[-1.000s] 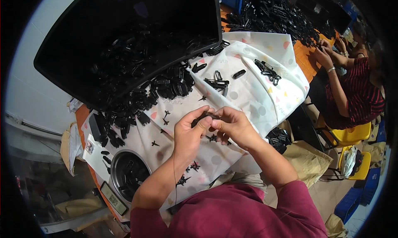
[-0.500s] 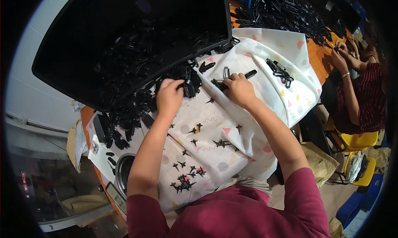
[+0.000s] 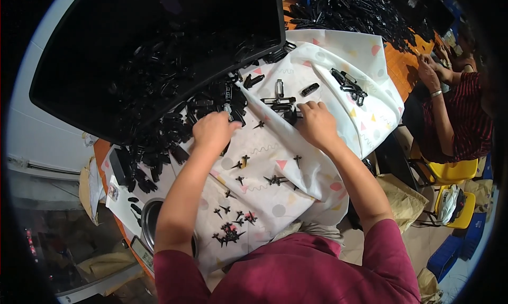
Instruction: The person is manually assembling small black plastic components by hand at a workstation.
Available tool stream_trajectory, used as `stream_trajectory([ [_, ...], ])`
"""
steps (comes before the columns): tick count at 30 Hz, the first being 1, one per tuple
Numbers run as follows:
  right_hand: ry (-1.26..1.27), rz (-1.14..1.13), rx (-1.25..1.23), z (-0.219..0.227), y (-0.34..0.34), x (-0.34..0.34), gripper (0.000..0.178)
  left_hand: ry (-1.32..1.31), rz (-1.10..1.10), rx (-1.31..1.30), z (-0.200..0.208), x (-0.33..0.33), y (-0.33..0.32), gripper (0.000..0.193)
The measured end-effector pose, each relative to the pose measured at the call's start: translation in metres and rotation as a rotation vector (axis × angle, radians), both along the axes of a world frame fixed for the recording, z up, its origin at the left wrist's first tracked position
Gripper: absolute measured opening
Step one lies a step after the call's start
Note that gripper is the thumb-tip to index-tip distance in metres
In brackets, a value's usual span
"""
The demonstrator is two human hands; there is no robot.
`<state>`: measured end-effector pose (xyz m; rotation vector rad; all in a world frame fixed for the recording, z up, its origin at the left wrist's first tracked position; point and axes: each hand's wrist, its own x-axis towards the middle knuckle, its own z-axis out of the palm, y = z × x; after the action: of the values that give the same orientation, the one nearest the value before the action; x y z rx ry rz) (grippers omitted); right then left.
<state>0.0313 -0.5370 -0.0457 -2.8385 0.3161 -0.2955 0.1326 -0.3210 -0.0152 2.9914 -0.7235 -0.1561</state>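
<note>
My left hand (image 3: pixel 212 132) is at the near edge of a heap of black plastic clip-like parts (image 3: pixel 203 107), its fingers curled and its thumb pointing right. A dark bit shows under its palm, but I cannot make out what it is. My right hand (image 3: pixel 320 125) is bent over the cloth, fingertips beside a few black frame-shaped parts (image 3: pixel 279 100); whatever lies under its fingers is hidden. Beyond it sits one oval black clip (image 3: pixel 309 89). Small black cross-shaped pieces (image 3: pixel 275 180) are scattered on the cloth, with a cluster of them (image 3: pixel 228 234) close to me.
A large black bin (image 3: pixel 159 92) holding many black parts is tipped toward the patterned white cloth (image 3: pixel 264 203). Several clips (image 3: pixel 349 86) lie at the right. A round metal dish (image 3: pixel 151 219) stands by my left forearm. Another person (image 3: pixel 450 111) works at right near a big black heap (image 3: pixel 365 18).
The view has shifted slightly. My left hand has drawn back toward me from the heap. My right hand has moved right and nearer, uncovering the frame-shaped parts.
</note>
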Motion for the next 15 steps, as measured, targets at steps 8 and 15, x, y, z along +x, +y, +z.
stream_trajectory([
  [8, -0.063, 0.099, -0.106, 0.014, 0.002, -0.003, 0.019, -0.085, 0.124, -0.115, -0.028, -0.003, -0.019, 0.023],
  [15, 0.001, -0.004, -0.107, 0.035, 0.010, -0.017, 0.033, -0.088, -0.140, -0.414, -0.029, -0.022, -0.017, 0.017],
])
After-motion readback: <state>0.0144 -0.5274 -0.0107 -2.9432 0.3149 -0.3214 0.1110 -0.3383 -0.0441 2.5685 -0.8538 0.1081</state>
